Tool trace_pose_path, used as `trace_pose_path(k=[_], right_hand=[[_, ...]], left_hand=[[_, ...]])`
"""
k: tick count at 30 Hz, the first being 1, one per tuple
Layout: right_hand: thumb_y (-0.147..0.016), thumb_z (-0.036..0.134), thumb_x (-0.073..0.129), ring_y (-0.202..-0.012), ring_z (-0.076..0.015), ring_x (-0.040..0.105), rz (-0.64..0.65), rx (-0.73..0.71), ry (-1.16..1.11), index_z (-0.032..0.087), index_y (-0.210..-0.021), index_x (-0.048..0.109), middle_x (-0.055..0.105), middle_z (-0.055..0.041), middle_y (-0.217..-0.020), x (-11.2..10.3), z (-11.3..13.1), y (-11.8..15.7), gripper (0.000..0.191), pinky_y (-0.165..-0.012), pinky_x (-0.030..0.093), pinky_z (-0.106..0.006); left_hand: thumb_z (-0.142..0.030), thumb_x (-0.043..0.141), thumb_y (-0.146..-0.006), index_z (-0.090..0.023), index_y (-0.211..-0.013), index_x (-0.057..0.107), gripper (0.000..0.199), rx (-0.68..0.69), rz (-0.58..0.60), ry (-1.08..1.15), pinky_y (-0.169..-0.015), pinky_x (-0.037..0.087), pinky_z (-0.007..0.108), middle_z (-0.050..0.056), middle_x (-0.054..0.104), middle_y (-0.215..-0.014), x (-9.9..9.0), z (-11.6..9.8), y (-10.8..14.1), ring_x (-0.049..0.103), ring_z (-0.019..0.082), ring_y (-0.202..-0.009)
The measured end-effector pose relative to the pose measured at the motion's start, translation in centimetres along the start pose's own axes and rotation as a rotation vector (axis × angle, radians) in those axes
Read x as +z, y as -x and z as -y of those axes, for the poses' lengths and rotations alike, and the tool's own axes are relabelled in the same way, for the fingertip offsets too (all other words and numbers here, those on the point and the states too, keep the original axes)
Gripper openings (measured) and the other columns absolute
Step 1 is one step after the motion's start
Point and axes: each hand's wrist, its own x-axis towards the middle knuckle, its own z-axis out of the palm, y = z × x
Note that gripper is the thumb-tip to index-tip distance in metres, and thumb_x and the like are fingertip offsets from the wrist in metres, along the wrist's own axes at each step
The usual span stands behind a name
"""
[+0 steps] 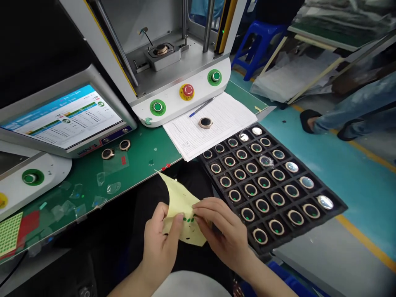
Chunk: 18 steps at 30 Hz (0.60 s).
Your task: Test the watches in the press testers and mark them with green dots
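Between both hands, above my lap, is a pale yellow sticker sheet (179,192) with a short row of green oval dots. My left hand (162,233) pinches its left side, thumb on top. The fingers of my right hand (221,227) are closed at the sheet's right side, by the green dots; whether a dot is between the fingertips cannot be made out. To the right lies a black compartment tray (247,181) of round watch cases (262,205), many with a green dot on the face. A single watch case (205,122) rests on the printed papers (229,117).
A press machine with a red stop button (187,91) and green buttons stands behind; its fixture (162,53) holds a round part. At left are a monitor (68,115), two watch cases (116,149), clear film scraps (80,210) and a green-dot sheet (10,233). Someone's legs (355,107) are at right.
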Motion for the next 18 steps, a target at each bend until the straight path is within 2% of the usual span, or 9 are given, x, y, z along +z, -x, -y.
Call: trace_pose_path(k=[2, 7, 12, 18], right_hand=[[-0.082, 0.001, 0.06, -0.076, -0.0195, 0.068, -0.027, -0.026, 0.049, 0.02, -0.098, 0.064, 0.072, -0.0043, -0.084, 0.2, 0.4, 0.3, 0.025, -0.071, 0.059, -0.037], [-0.081, 0.004, 0.061, -0.074, -0.0196, 0.071, 0.049, -0.126, 0.175, 0.023, -0.101, 0.065, 0.075, -0.0031, -0.088, -0.5, 1.5, 1.1, 0.027, -0.072, 0.059, -0.04], [-0.083, 0.005, 0.06, -0.074, -0.0179, 0.071, 0.049, -0.122, 0.205, 0.021, -0.093, 0.062, 0.075, -0.0043, -0.085, -0.5, 2.2, 1.9, 0.02, -0.077, 0.058, -0.038], [-0.085, 0.004, 0.057, -0.077, -0.0181, 0.07, 0.053, -0.13, 0.214, 0.019, -0.093, 0.06, 0.074, -0.0066, -0.086, -0.3, 2.0, 2.0, 0.017, -0.081, 0.056, -0.038]], left_hand=[[-0.032, 0.053, -0.09, -0.019, -0.071, 0.049, 0.024, 0.014, 0.011, -0.007, -0.042, 0.037, 0.014, -0.006, 0.051, -0.054, -0.4, 0.1, 0.6, 0.045, 0.007, -0.046], [-0.036, 0.053, -0.091, -0.019, -0.068, 0.042, 0.031, -0.005, 0.025, -0.003, -0.04, 0.031, 0.014, -0.007, 0.04, -0.053, -0.8, 0.0, 1.8, 0.038, 0.007, -0.045], [-0.04, 0.052, -0.091, -0.021, -0.067, 0.036, 0.035, -0.034, 0.044, 0.038, -0.041, 0.03, 0.015, -0.007, 0.035, -0.055, -1.0, -0.3, 2.2, 0.035, 0.007, -0.046], [-0.042, 0.05, -0.091, -0.021, -0.068, 0.036, 0.035, -0.046, 0.073, 0.057, -0.042, 0.031, 0.015, -0.007, 0.035, -0.057, -1.3, -0.5, 2.1, 0.034, 0.007, -0.048]])
